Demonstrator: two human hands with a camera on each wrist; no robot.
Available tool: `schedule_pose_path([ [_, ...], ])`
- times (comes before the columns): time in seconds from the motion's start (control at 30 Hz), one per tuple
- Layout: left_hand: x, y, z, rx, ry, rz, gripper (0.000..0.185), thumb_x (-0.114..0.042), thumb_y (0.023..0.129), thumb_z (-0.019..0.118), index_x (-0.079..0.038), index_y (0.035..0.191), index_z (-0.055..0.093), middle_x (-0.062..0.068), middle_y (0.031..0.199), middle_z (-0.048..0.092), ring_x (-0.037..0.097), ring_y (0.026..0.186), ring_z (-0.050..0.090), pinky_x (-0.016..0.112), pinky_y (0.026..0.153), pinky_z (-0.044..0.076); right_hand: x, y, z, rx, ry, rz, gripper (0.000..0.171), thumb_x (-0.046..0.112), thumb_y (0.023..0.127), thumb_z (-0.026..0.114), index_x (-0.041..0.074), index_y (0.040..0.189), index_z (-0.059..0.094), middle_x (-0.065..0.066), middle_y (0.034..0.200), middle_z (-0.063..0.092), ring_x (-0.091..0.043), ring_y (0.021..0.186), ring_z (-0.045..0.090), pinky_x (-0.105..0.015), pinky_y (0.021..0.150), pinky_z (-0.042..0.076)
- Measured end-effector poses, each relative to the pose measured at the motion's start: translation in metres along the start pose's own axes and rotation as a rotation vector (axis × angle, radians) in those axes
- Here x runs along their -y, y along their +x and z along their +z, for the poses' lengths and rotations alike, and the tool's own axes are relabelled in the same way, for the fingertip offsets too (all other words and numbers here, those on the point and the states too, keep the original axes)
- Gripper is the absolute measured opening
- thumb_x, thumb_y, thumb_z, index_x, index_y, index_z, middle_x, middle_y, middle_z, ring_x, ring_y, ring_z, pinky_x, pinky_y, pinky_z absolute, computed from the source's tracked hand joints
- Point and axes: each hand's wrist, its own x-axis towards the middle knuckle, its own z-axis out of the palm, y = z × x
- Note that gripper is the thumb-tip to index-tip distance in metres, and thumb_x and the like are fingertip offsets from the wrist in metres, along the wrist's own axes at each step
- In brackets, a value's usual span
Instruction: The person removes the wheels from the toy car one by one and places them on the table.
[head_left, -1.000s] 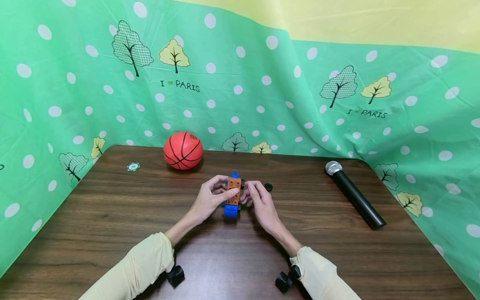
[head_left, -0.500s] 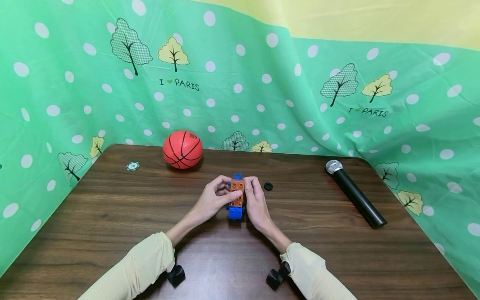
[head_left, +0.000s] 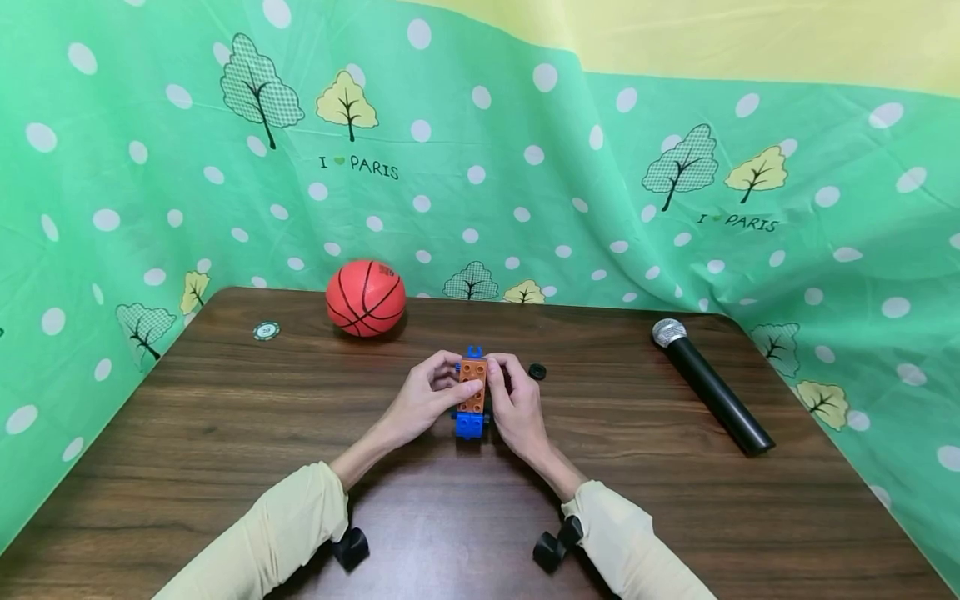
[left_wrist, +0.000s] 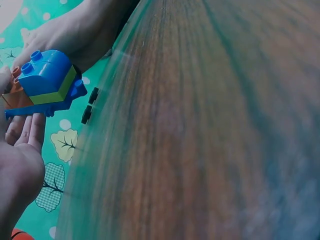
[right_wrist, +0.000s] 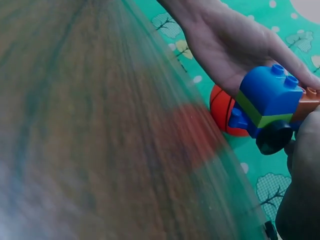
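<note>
Orange-and-blue toy-brick vehicle [head_left: 472, 406], centre of the head frame. We see the left hand [head_left: 420, 403] gripping it, right hand [head_left: 517, 410] at its right edge; can't tell whether those fingers grip.

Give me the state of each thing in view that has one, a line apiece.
Toy vehicle, held, studs toward the head camera
Left hand, gripping it, thumb on top
Right hand, fingertips at its right side, exact grip hidden
Loose wheel, lying on the table
Red ball, resting there
Chip, lying flat
Microphone, lying down, on or off unclear
Curtain, hanging
</note>
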Motion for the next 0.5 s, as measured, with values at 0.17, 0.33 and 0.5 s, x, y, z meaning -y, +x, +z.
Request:
schedule_pose_path([
  [0.17,0.000,0.000,0.000,0.013,0.008,-0.009,0.029,-0.004,0.097,0.070,0.009,0.121,0.060,0.006,0.092,0.069,0.013,0.080,0.067,0.024,0.073,0.056,-0.006,0.001,-0.004,0.013,-0.029,-0.110,0.014,-0.014,0.099,0.056,-0.005,0.105,0.064,-0.010,0.082,0.064,-0.009,0.069,0.052,-0.022,0.057,0.043],
  [0.33,-0.001,-0.001,0.000,0.024,0.010,-0.011,0.029,-0.003,0.097,0.069,0.009,0.122,0.060,0.007,0.093,0.069,0.012,0.079,0.067,0.024,0.072,0.056,-0.012,0.003,-0.008,0.046,-0.044,-0.183,0.017,-0.013,0.098,0.058,0.001,0.106,0.064,-0.005,0.081,0.063,-0.010,0.064,0.052,-0.024,0.052,0.043],
  [0.5,-0.003,0.000,0.002,0.034,0.016,-0.005,0.030,-0.003,0.097,0.070,0.009,0.122,0.060,0.009,0.095,0.070,0.013,0.080,0.067,0.024,0.073,0.056,-0.011,0.002,-0.009,0.070,-0.067,-0.157,0.016,-0.014,0.099,0.053,-0.002,0.108,0.060,-0.007,0.082,0.061,-0.014,0.068,0.053,-0.027,0.057,0.044],
])
